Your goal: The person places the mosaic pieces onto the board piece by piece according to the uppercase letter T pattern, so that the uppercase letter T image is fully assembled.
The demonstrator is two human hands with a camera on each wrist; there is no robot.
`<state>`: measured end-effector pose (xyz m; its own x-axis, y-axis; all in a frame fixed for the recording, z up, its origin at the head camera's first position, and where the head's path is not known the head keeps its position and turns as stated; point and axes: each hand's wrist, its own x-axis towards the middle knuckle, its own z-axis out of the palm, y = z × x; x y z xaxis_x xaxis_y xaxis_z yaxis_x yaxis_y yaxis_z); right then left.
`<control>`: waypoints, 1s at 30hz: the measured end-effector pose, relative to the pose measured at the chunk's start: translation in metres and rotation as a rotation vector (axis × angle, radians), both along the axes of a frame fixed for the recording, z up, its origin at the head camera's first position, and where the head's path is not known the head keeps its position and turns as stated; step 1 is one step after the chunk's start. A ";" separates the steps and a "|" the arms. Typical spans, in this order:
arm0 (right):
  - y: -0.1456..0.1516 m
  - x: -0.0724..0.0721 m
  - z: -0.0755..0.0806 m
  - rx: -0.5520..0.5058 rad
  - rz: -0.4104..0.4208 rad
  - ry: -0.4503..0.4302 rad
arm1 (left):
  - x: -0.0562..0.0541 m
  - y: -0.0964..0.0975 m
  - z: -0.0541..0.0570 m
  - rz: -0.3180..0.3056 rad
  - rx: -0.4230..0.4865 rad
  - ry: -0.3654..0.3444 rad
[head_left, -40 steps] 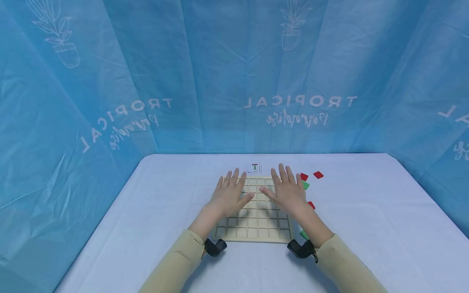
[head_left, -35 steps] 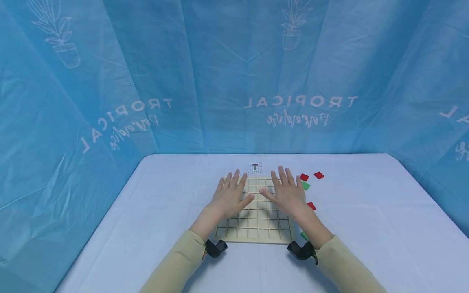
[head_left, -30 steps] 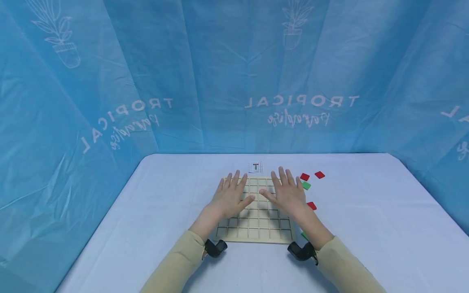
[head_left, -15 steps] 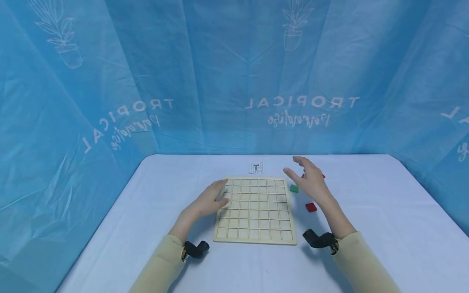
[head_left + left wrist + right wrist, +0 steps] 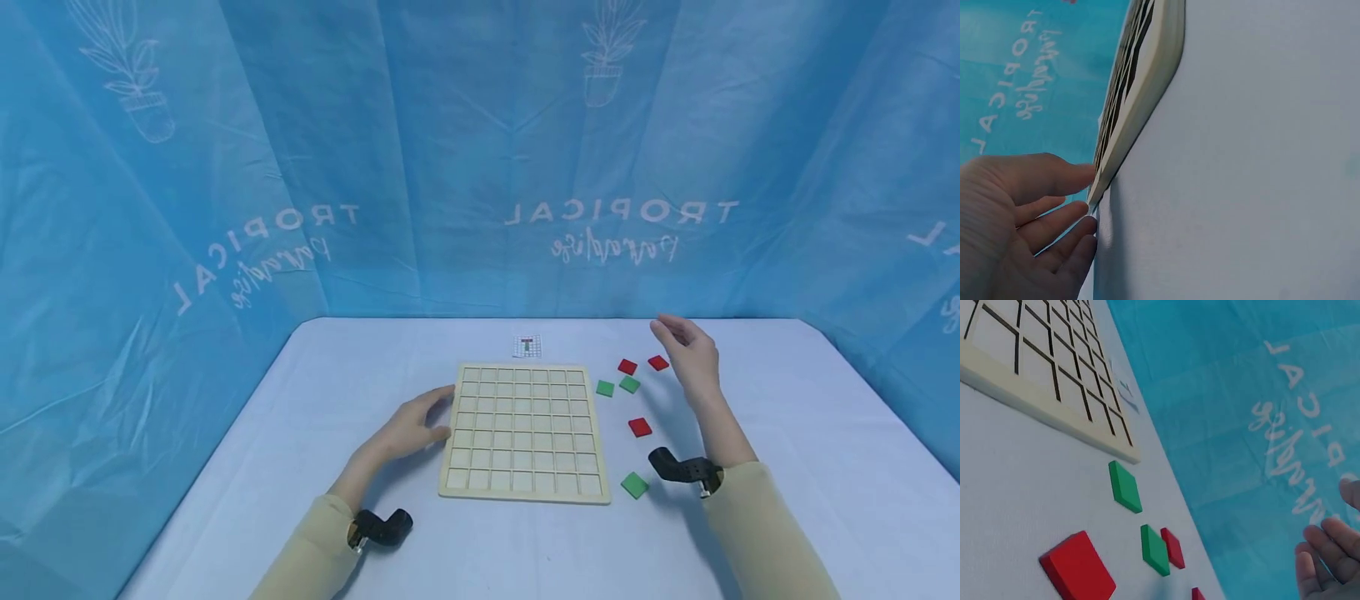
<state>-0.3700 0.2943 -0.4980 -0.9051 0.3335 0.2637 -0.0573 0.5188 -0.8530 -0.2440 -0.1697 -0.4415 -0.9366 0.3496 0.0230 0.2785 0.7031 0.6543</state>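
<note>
The board (image 5: 522,433) lies flat on the table (image 5: 300,433), a pale square with a raised grid of cells. Take its middle as the hub of a clock, with twelve away from the person. The left hand (image 5: 408,427) is at nine o'clock, thumb and fingers apart and gently bent, their tips at the board's edge. From the left wrist I see the thumb tip meeting that edge; whether every finger touches it I cannot tell.

The right hand (image 5: 693,357) is off at two o'clock, raised over the table past the tiles. The thumb stands apart from the fingers, which curve loosely, as the right wrist view shows.

Six tiles lie down the board's right side. Toward two o'clock sit the near green tile (image 5: 605,388), just beside the board's corner, then the second green tile (image 5: 630,384), the near red tile (image 5: 627,367) and the far red tile (image 5: 658,362), closest to the right hand. A lone red tile (image 5: 640,427) lies at three, and a lone green tile (image 5: 634,485) at four.

At twelve, beyond the board, is a small card (image 5: 527,346) printed with a grid and a red and green T. A blue curtain (image 5: 450,167) hangs behind.
</note>
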 end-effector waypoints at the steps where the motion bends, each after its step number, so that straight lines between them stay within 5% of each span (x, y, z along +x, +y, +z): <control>1: 0.001 0.001 0.001 -0.011 -0.007 -0.006 | 0.000 0.000 -0.001 -0.003 0.014 0.004; 10: -0.003 0.026 0.009 -0.102 -0.083 -0.102 | 0.009 -0.004 -0.015 -0.011 0.117 0.018; 19: -0.031 0.071 0.045 -0.140 -0.095 -0.128 | 0.006 -0.002 -0.016 -0.008 0.139 0.027; 30: -0.030 0.071 0.033 -0.010 -0.108 -0.141 | 0.007 -0.003 -0.017 -0.012 0.148 0.023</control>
